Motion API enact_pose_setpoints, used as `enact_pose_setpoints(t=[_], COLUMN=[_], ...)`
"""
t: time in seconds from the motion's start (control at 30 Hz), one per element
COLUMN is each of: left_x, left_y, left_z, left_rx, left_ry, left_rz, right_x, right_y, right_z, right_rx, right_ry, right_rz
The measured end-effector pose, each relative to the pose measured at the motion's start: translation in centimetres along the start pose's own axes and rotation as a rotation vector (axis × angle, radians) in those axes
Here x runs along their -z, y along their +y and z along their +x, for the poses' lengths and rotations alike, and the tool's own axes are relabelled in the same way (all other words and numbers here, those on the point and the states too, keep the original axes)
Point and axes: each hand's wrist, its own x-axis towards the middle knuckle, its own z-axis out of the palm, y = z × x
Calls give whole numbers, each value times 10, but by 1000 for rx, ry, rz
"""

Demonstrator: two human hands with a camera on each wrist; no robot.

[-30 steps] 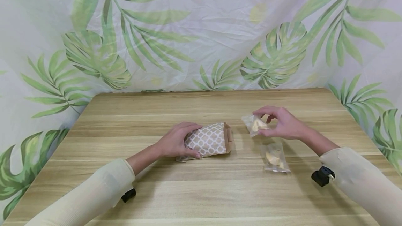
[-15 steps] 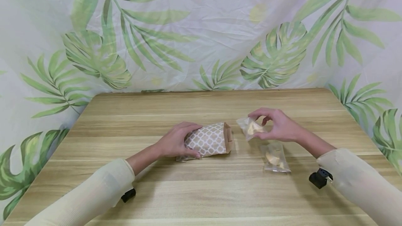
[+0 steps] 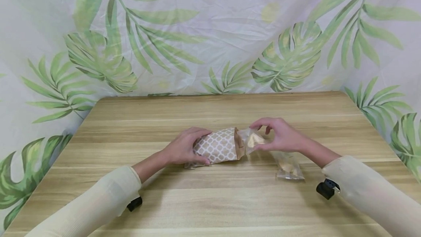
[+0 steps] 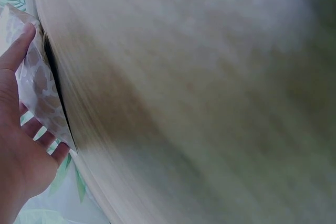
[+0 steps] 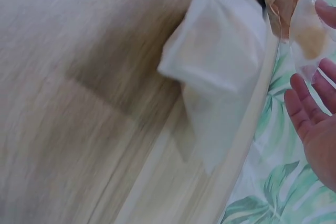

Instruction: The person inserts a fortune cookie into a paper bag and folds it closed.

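A brown paper bag (image 3: 218, 145) with a white lattice print lies on its side, its opening facing right. My left hand (image 3: 185, 147) grips its closed end, thumb along the near side; the left wrist view shows the bag (image 4: 42, 85) between thumb and fingers. My right hand (image 3: 279, 134) pinches a fortune cookie in a clear wrapper (image 3: 254, 141). The wrapper's left edge is at the bag's mouth; whether any of it is inside I cannot tell. A second wrapped fortune cookie (image 3: 289, 167) lies below the right hand, large and blurred in the right wrist view.
The wooden table (image 3: 210, 200) has its far edge against a leaf-printed cloth backdrop (image 3: 230, 39). Black wrist devices (image 3: 327, 188) hang below both sleeves.
My right hand has moved left and slightly nearer with the wrapped fortune cookie, up to the bag's mouth. The left hand, the bag and the second cookie have stayed in place.
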Motion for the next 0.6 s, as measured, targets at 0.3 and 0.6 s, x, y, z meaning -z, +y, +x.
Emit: enact_pose_setpoints(t=[0.3,0.6], left_x=[0,1], left_y=[0,-1], left_z=[0,0], left_rx=[-3,-2], left_ry=[2,-1], left_rz=[10,9], right_x=[-8,-15], right_y=[-4,-8], right_z=[8,17], right_rx=[-4,-1], right_ry=[-19,-32], right_rz=[-59,-85])
